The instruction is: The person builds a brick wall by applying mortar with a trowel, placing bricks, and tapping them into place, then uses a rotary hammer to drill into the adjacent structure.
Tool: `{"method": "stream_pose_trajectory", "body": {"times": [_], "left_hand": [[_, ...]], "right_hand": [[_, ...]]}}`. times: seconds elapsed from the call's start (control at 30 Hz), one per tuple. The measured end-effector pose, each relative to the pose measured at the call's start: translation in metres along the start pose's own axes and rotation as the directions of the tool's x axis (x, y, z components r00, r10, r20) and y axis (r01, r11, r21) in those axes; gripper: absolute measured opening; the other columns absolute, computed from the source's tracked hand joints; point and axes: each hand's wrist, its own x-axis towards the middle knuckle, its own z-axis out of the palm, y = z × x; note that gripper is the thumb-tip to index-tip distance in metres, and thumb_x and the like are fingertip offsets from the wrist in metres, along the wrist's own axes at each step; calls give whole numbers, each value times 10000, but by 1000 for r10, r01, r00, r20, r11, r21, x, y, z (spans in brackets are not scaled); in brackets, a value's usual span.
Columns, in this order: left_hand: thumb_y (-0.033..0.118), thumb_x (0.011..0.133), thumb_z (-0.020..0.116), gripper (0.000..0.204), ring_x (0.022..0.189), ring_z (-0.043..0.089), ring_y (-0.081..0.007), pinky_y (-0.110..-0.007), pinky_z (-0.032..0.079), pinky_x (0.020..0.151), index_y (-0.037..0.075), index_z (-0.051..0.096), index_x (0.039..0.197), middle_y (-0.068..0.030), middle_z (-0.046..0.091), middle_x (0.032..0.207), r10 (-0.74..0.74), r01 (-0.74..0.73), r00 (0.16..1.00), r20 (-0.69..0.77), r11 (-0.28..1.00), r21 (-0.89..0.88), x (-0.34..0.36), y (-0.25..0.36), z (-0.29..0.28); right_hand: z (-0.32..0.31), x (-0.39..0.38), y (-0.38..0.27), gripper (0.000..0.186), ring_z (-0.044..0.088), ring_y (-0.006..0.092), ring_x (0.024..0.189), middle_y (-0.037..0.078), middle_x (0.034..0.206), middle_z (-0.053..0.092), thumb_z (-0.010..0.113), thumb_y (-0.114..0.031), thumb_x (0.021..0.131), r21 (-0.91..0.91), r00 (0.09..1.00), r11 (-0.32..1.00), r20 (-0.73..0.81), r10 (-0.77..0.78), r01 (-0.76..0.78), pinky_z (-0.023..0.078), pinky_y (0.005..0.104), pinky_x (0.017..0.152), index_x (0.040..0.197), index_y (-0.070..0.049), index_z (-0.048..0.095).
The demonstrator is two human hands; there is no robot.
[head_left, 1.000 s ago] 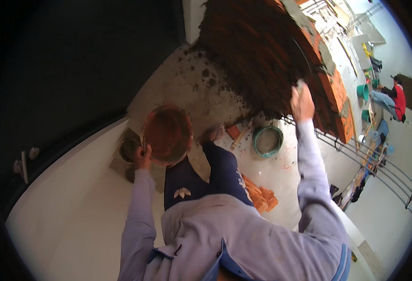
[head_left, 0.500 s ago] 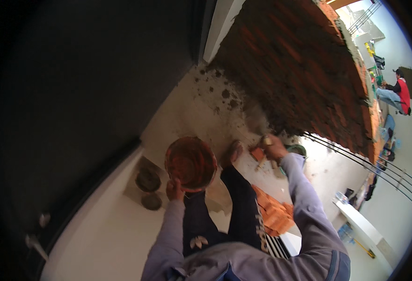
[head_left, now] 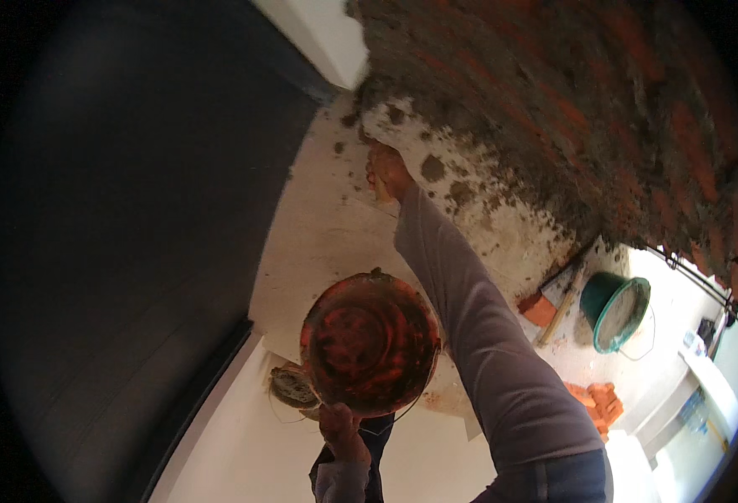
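1 head-worn fisheye looks down over the hands point(head_left: 345, 434) point(head_left: 392, 171) to the floor point(head_left: 306, 230), dark edges perhaps hiding detail.

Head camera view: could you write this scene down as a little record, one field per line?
Left grip: closed on the near rim of a reddish bucket
Right grip: around a pale handle-like thing; far end unclear
Right side: green bucket holding grey material; orange bricks
Upper right: brick wall smeared with dark material
Left side: dark panel
Floor: pale, with dark splatters
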Motion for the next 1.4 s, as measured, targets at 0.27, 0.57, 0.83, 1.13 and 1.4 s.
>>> {"method": "stream_pose_trajectory", "body": {"times": [0.27, 0.57, 0.83, 1.13, 1.4], "left_hand": [[384, 916, 635, 476, 979, 541, -172, -362, 486, 805, 139, 459, 1284, -20, 556, 1171, -45, 32, 995, 86, 988, 149, 13, 24, 30], [333, 935, 621, 344, 991, 584, -159, -341, 475, 864, 74, 555, 1153, -35, 612, 1095, 201, -206, 977, 76, 975, 79, 40, 78, 70], [176, 920, 613, 243, 1154, 526, -202, -377, 405, 997, 26, 602, 1111, -78, 555, 1261, 448, -510, 850, 277, 831, 221, 100, 109, 102], [51, 885, 572, 393, 1100, 577, -264, -371, 445, 970, -40, 528, 1265, -156, 580, 1237, 301, -327, 802, 517, 944, -41, 138, 86, 171], [101, 888, 607, 427, 1092, 560, -234, -347, 437, 947, -46, 509, 1276, -119, 572, 1202, 304, -359, 695, 652, 932, -52, 177, 34, 193]], "right_hand": [[-213, -49, 46, 392, 505, 98, 551, 12, 862, 633, 483, -300, 1002, 271, 973, 945, 88, -213, 182, 459, 277, 483, 1324, -76, 482], [-222, -190, 45, 323, 679, 309, 847, 167, 904, 690, 429, -364, 987, -970, 967, 116, -228, -110, -215, 519, 450, 659, 1079, -90, 574], [-332, -198, -8, 474, 632, 333, 999, 213, 1181, 615, 409, -373, 977, -919, 998, -391, -57, 15, -47, 514, 437, 851, 1355, -96, 477], [-371, -184, -109, 561, 642, 363, 890, 216, 922, 665, 414, -517, 943, -878, 913, -352, -193, -359, -323, 515, 488, 804, 1327, -115, 490], [-338, -219, -66, 443, 654, 331, 776, 176, 996, 654, 471, -392, 950, -872, 756, -393, 42, -654, -292, 526, 455, 640, 1292, -112, 498]]}}
